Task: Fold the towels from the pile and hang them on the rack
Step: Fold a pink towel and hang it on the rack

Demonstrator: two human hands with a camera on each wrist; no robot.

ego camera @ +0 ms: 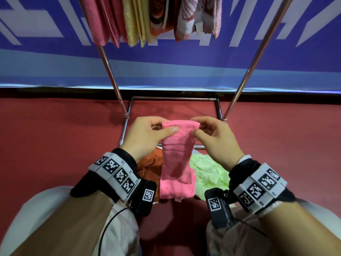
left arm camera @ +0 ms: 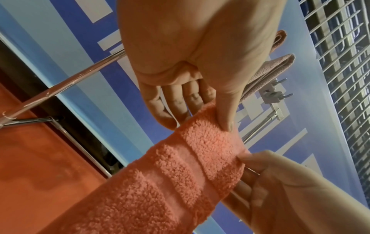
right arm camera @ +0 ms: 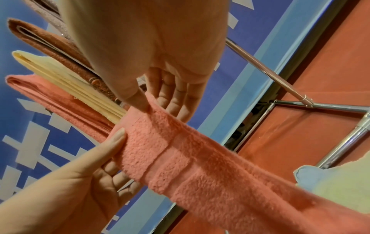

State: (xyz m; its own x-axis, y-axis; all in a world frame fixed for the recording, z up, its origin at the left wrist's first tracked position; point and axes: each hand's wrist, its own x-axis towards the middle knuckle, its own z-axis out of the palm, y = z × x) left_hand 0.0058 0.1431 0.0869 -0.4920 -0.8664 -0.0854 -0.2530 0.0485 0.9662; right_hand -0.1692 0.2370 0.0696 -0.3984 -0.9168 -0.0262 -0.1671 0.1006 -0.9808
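Pink towel (ego camera: pixel 177 154), folded narrow, is hanging before the rack (ego camera: pixel 110 71) above the pile (ego camera: pixel 208 174), left hand (ego camera: pixel 147 137) and right hand (ego camera: pixel 217 137) each pinching its top edge; such light pinches are likely risking layers sliding apart and unfolding.

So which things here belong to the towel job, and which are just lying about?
Job: pink towel, pinched by left hand and right hand; orange towel and green towel below; rack with hung towels.
Not job: blue banner; red surface.
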